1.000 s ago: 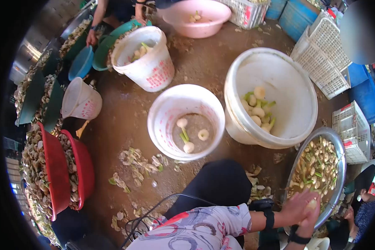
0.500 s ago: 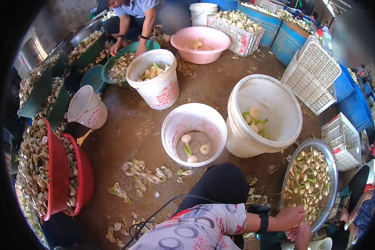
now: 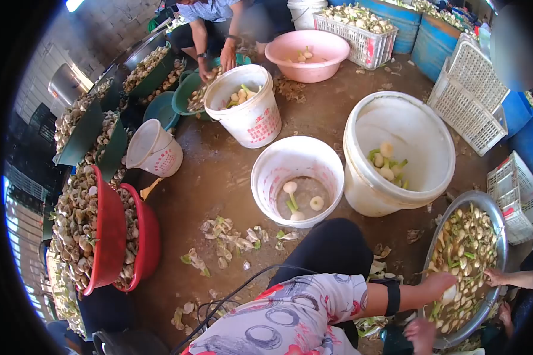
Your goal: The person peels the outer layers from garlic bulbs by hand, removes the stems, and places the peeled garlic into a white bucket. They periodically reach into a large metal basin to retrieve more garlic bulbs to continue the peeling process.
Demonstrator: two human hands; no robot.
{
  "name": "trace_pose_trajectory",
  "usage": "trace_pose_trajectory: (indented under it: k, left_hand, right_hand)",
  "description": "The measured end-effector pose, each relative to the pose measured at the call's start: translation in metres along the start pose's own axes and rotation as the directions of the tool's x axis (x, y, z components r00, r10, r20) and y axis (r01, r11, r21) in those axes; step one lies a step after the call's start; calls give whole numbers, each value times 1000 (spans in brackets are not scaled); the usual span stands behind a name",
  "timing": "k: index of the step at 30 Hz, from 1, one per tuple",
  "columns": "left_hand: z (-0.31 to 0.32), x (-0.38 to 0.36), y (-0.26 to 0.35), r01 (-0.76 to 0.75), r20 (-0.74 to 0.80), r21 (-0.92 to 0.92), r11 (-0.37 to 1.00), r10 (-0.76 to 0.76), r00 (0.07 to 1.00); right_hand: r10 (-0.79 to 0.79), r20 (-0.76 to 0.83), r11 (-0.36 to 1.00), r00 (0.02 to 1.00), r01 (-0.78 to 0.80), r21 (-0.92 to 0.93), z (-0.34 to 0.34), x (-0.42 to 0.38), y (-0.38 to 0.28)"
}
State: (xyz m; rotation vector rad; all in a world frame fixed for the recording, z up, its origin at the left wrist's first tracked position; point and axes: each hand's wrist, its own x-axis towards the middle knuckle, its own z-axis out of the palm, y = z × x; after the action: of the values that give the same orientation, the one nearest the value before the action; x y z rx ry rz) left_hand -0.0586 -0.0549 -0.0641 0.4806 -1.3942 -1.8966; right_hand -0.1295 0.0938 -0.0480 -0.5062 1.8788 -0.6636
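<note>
My left hand (image 3: pixel 438 286), with a black band at the wrist, is over the near edge of a metal basin (image 3: pixel 427 260) holding water and many peeled garlic bulbs with green stems. Its fingers are closed around a pale garlic bulb (image 3: pixel 449 294). My right hand (image 3: pixel 420 332) is just below, beside the basin's rim, and its fingers are smeared by motion. In front of my knee stands a white bucket (image 3: pixel 260 183) with a few peeled bulbs in it. A larger white bucket (image 3: pixel 358 198) next to it also holds several peeled bulbs.
Another person's hand (image 3: pixel 496 277) reaches over the basin from the right. Red tubs (image 3: pixel 109 236) of unpeeled garlic stand at left. Beyond are a printed bucket (image 3: pixel 251 121), a pink basin (image 3: pixel 308 71), white crates (image 3: pixel 468 97) and a crouching co-worker (image 3: pixel 210 23). Peelings (image 3: pixel 228 236) litter the floor.
My hands, together before, have separated. The left one has moved up and right over the basin with the garlic bulb. The view has shifted, and another person's hand now reaches over the basin.
</note>
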Motion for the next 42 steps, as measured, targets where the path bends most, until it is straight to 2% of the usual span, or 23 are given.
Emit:
trace_pose_trajectory:
  k: [1, 2, 3, 4, 8, 11, 13, 14, 16, 17, 19, 21, 23, 25, 29, 31, 32, 34, 35, 36, 37, 40, 42]
  left_hand:
    - [-1, -6, 11, 20, -6, -4, 1000, -20, 1000]
    - [-6, -4, 27, 337, 144, -216, 916, -312, 939]
    - [-10, -2, 35, 619, 337, -357, 699, -522, 784]
    - [-4, -3, 23, 589, 302, -338, 734, -508, 807]
    - [-1, -4, 16, 470, 257, -271, 840, -408, 876]
    - [-7, -8, 29, 479, 383, -234, 846, -373, 845]
    - [-16, -8, 39, 220, 381, 172, 960, -271, 884]
    - [-18, -13, 43, 215, 386, 172, 961, -266, 883]
    - [-22, -19, 48, -273, 440, 502, 821, 30, 898]
    - [-22, -19, 49, -285, 451, 500, 818, 35, 892]
    - [-24, -21, 51, -203, 517, 541, 816, -132, 846]
    - [-25, -22, 49, -234, 526, 545, 805, -112, 843]
    - [-24, -22, 49, -273, 553, 543, 794, -94, 828]
    - [-23, -22, 51, -283, 572, 472, 835, -45, 819]
    - [-21, -24, 42, -256, 589, 413, 874, -42, 807]
    - [-21, -25, 38, -93, 544, 199, 975, -31, 838]
    - [-20, -24, 36, -94, 540, 206, 974, -33, 841]
    - [-14, -21, 30, 242, 520, -98, 965, -158, 840]
    - [-10, -20, 26, 240, 515, -103, 965, -155, 843]
    - [-7, -21, 20, 508, 596, -422, 751, -192, 780]
    - [-5, -20, 21, 690, 683, -621, 371, -175, 709]
    - [-3, -21, 40, 718, 707, -639, 277, -155, 690]
    - [-6, -20, 49, 711, 694, -658, 249, -167, 701]
  right_hand:
    - [-19, -199, 966, 980, 70, 250, 0, -15, -22]
    - [-6, -200, 965, 980, 59, 256, -1, -21, -25]
    - [-80, -344, 954, 935, 172, 246, -1, -24, -27]
    - [-151, -477, 935, 866, 281, 215, 0, -28, -32]
    - [-270, -467, 938, 842, 339, 67, 22, -43, -73]
    - [-406, -302, 871, 863, 466, 159, 9, -20, -32]
    - [-435, -313, 855, 844, 496, 150, 4, -21, -28]
    - [-423, -378, 888, 823, 461, 11, 4, -22, -33]
    - [-473, -377, 874, 796, 479, -84, 4, -24, -23]
    - [-520, -359, 853, 775, 492, -172, 5, -24, -18]
    - [-495, -356, 869, 793, 443, -220, 6, -20, -10]
    - [-532, -433, 845, 728, 426, -323, 12, -17, -2]
    - [-447, -427, 895, 786, 392, -214, 12, -20, -11]
    - [-217, -449, 940, 867, 309, 142, 17, -27, -23]
    - [-125, -331, 930, 935, 227, 290, 16, -27, -21]
    - [81, -190, 678, 978, 85, 730, 15, -26, -24]
    - [35, 13, 617, 999, -32, 786, 9, -40, -42]
    - [18, -46, 521, 999, 30, 853, 16, -40, -53]
    - [14, -112, 414, 994, 97, 905, 19, -41, -58]
    - [80, -152, 255, 985, 127, 959, 19, -43, -64]
    - [81, -155, 258, 985, 129, 957, 17, -45, -62]
    - [-10, -284, 327, 959, 272, 905, 11, -51, -58]
    - [-224, -162, 44, 961, 176, 983, 3, -52, -58]
